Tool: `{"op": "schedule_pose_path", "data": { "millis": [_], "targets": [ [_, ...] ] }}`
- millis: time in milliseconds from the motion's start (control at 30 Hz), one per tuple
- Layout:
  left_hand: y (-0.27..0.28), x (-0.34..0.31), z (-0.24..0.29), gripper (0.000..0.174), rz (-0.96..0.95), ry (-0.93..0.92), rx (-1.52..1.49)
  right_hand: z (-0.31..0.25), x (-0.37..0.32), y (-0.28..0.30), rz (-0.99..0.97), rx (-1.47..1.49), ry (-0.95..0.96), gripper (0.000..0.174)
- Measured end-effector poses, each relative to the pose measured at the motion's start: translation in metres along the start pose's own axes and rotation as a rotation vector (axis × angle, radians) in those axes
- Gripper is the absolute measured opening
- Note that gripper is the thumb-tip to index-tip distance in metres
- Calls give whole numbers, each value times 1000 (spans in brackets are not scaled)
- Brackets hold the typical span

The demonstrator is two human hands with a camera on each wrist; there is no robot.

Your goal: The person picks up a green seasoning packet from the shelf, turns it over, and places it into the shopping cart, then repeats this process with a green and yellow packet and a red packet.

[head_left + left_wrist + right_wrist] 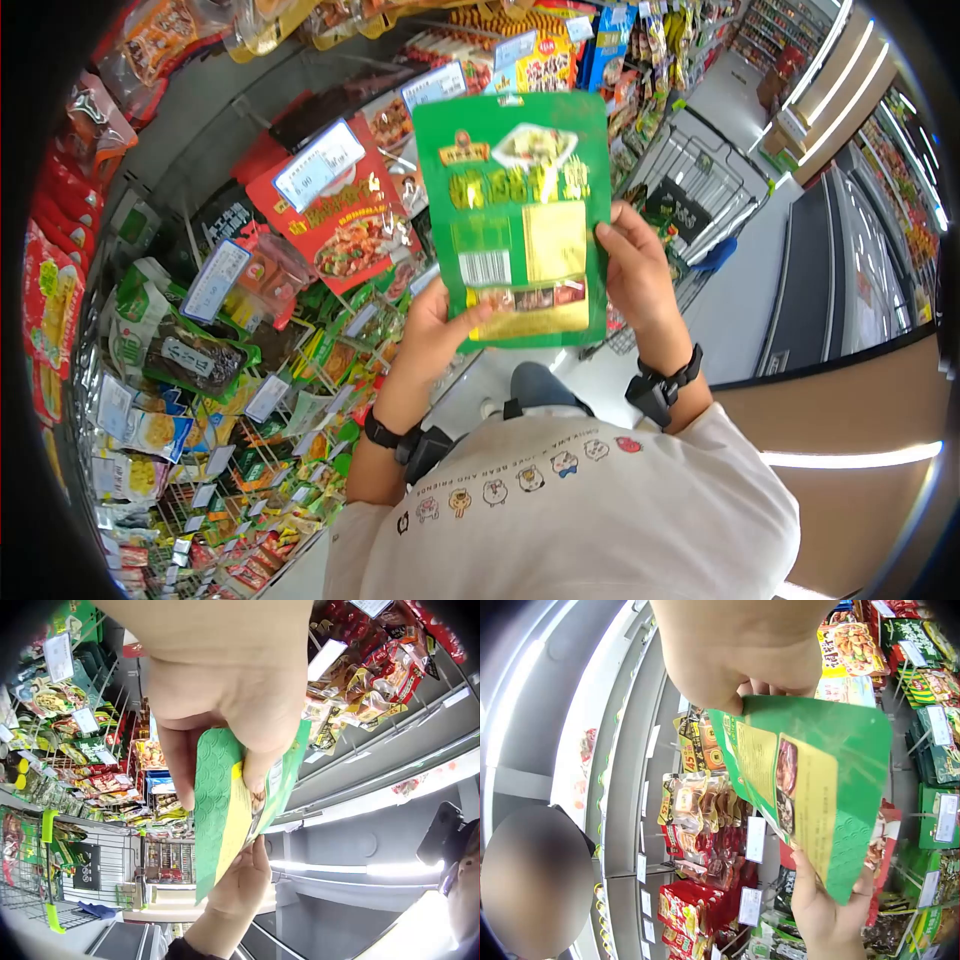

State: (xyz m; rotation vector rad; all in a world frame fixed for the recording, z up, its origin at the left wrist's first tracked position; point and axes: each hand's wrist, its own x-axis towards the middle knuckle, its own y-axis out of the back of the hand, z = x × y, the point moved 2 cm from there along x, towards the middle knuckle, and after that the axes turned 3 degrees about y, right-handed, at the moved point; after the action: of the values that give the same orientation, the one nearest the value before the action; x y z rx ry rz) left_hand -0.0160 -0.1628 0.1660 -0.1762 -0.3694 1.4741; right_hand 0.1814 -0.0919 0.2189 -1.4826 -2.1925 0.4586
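Observation:
A green food packet [552,235] with a picture of a dish, a barcode and yellow text panels is held up in front of the chest, printed side facing the head camera. My left hand [432,318] grips its lower left corner, the thumb lying over the front. At the right edge, my right hand [637,262] pinches the packet between thumb and fingers. In the left wrist view the packet [215,802] appears nearly edge-on, bent along its length. The right wrist view shows its yellow panel [814,814], with the left hand [829,915] at the far end.
Left of the packet, shelves carry many hanging food packs, including a red packet [350,225] and a dark-filled green pack [195,355], with price tags [318,165] sticking out. A shopping cart [695,165] with goods stands ahead to the right. Beyond it is a long chest freezer [835,270].

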Motion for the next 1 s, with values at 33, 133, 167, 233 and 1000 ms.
{"op": "schedule_pose_path", "data": {
  "millis": [33, 133, 167, 233, 1000],
  "targets": [
    [0, -1, 1, 38, 19, 18, -24, -2, -1, -3, -16, -8, -13, 8],
    [1, -1, 4, 37, 64, 34, -102, 1, -6, 0, -27, -92, -63, 11],
    [1, -2, 4, 37, 60, 43, -124, 3, -8, 2, -48, -117, -80, 11],
    [1, -3, 8, 37, 52, 54, -169, 6, -9, 6, -51, -164, -68, 9],
    [-6, 6, -19, 40, 19, 12, -241, -2, -25, 16, -103, -173, 42, 14]
  ]
}}
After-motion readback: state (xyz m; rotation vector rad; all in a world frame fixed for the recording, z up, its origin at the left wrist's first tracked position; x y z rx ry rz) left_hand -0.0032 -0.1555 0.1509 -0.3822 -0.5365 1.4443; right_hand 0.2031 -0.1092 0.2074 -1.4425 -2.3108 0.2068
